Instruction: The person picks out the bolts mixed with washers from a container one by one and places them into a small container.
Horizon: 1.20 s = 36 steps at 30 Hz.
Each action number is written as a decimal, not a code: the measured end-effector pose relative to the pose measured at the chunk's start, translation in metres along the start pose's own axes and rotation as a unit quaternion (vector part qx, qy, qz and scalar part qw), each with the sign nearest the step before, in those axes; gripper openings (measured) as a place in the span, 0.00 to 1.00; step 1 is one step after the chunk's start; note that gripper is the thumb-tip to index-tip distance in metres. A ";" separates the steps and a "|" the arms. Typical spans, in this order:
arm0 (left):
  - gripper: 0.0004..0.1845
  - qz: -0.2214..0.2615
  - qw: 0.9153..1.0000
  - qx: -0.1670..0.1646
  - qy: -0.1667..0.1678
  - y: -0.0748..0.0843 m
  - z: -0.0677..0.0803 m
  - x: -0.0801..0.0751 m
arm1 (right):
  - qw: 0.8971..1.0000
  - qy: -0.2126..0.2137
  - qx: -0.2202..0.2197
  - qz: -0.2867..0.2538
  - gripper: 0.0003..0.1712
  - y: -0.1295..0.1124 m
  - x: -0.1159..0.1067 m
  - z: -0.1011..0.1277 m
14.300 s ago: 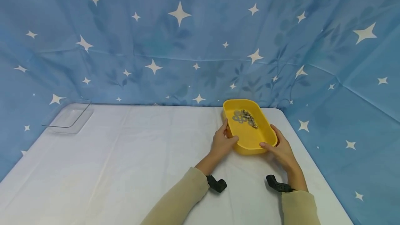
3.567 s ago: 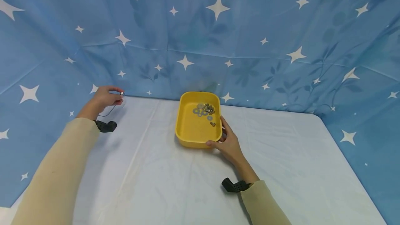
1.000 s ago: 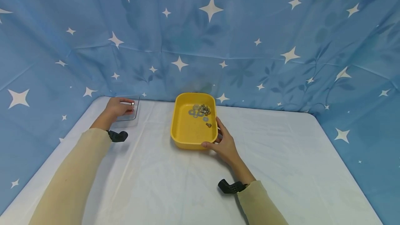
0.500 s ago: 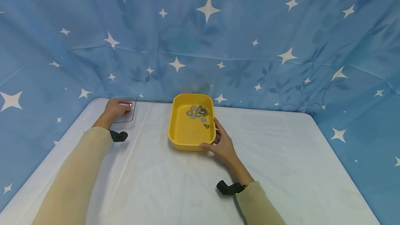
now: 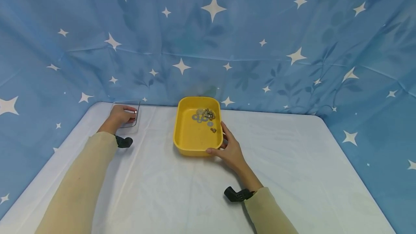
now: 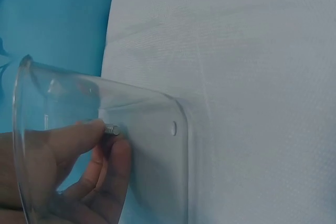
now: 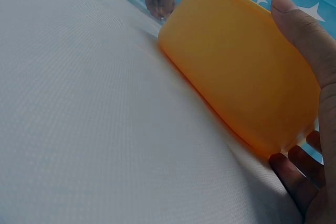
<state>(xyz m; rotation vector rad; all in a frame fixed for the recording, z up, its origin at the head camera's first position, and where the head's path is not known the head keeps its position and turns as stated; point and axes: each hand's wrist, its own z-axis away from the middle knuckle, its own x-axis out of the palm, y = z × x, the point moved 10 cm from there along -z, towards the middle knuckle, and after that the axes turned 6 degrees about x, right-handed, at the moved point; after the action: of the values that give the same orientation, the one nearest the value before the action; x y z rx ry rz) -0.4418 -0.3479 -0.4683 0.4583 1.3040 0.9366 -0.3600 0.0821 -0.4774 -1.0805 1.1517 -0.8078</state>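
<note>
My left hand reaches inside a clear container at the far left of the table. Between thumb and fingers it pinches a small metal bolt; the threaded end sticks out just above the container's floor. A yellow tray stands mid-table at the back. Its near right corner is gripped by my right hand, thumb at the rim and fingers against the side wall. Inside the tray lie a heap of bolts, several grey washers and one separate bolt.
A white cloth covers the table. Behind it and along the sides hangs a blue curtain with white stars. The clear container's tall wall rises between the left hand and the tray.
Earlier both hands held the yellow tray farther right; now it stands mid-table with only the right hand on it. The left hand has lowered the bolt into the clear container.
</note>
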 end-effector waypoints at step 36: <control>0.20 -0.078 0.976 0.155 0.132 0.107 0.059 -0.022 | 0.999 0.019 -0.029 0.005 0.67 0.000 -0.002 0.003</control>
<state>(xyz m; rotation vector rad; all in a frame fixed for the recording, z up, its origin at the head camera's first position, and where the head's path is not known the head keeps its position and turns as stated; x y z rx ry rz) -0.4202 -0.2926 -0.3597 0.4733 1.7155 0.6803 -0.3575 0.0852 -0.4769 -1.1102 1.2178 -0.7936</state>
